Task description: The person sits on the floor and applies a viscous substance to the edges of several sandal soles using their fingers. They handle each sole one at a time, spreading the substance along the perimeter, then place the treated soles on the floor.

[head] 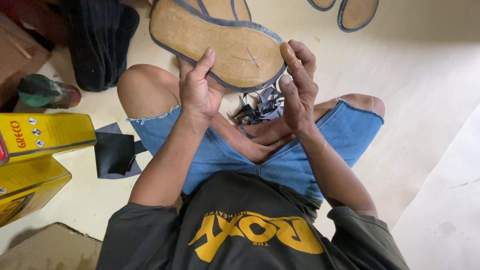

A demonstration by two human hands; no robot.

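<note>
Clearly the tan sandal sole (220, 42) with its dark edging is held up over the lap, far from the body. The left hand (199, 90) has its grip clamped on the near left edge; the right hand (298, 90) pinches the right end. Pressing unevenly could lift the edging, or the sole could drop into the dark scraps (262, 106) below.

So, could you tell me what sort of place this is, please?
Probably a small footwear workshop, worked on the floor. Both hands hold a tan sole with dark edging, dark trimmings lie in the lap, more soles lie on the floor, and yellow tins sit nearby.
</note>
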